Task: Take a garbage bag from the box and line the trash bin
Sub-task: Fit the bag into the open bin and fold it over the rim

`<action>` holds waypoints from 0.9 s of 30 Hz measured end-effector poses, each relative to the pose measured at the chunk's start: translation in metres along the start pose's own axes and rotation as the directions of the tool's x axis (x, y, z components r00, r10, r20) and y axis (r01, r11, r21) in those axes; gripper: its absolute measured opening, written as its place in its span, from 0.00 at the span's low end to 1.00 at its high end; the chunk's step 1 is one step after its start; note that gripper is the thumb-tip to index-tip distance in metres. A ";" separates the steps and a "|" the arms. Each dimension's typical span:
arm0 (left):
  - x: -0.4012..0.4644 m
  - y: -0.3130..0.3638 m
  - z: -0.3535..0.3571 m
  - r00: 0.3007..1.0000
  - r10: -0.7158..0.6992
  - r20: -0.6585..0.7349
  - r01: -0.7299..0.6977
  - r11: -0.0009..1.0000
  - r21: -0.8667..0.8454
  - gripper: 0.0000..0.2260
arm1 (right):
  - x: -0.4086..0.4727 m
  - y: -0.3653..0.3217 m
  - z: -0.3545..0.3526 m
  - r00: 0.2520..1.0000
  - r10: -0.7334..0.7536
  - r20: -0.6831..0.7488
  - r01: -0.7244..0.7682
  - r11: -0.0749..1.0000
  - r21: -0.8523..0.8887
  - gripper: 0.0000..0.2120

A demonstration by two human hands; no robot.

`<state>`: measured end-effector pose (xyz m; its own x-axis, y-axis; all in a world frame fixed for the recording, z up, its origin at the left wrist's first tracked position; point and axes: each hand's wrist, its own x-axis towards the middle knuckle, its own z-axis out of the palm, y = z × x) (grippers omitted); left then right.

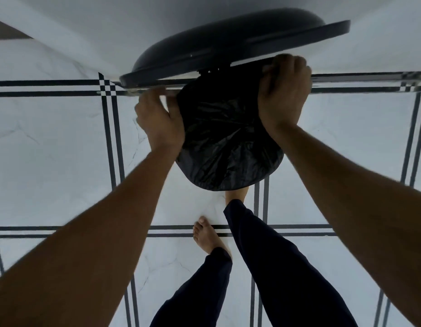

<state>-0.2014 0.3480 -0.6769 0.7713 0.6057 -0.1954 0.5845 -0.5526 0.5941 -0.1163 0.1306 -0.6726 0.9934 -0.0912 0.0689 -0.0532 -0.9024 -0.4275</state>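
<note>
floor: white marble-look tiles w/ dark double-line borders, small checker squares at the crossings. Fills most of the view.
wall: plain white, runs along the top behind the bin.
lid: dark, round, tipped up and open at the back of the bin, underside edge facing the camera. A bit blurred.
bin: seen from straight above, standing on the floor by the wall; body almost fully hidden by the bag, only the round outline reads.
bag: black, crinkled, glossy; sits in the bin mouth and is folded out over the near rim. Far rim is under the lid, can't tell how it lies there.
legs: dark trousers, bare feet. Right foot is at the bin base, mostly hidden under the bin edge. Left foot flat on a tile border line.
right hand: on the bin's right-rear rim, fingers curled over the bag edge, closed on it.
left hand: on the left rim, palm against the bag; fingers motion-blurred, look pinched on the bag edge.
writing: no brand, label or text readable anywhere, lid and bag incl.
</note>
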 end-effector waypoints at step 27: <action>-0.067 0.028 0.086 0.752 0.226 0.619 -0.450 0.863 0.231 0.14 | -0.065 0.047 0.013 0.886 -0.306 0.349 0.392 0.896 -0.209 0.28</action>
<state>-0.2146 0.2428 -0.7145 0.8682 -0.0241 -0.4957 0.2154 -0.8815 0.4202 -0.1817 0.0999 -0.7090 0.9315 0.3423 -0.1229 0.3204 -0.9322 -0.1680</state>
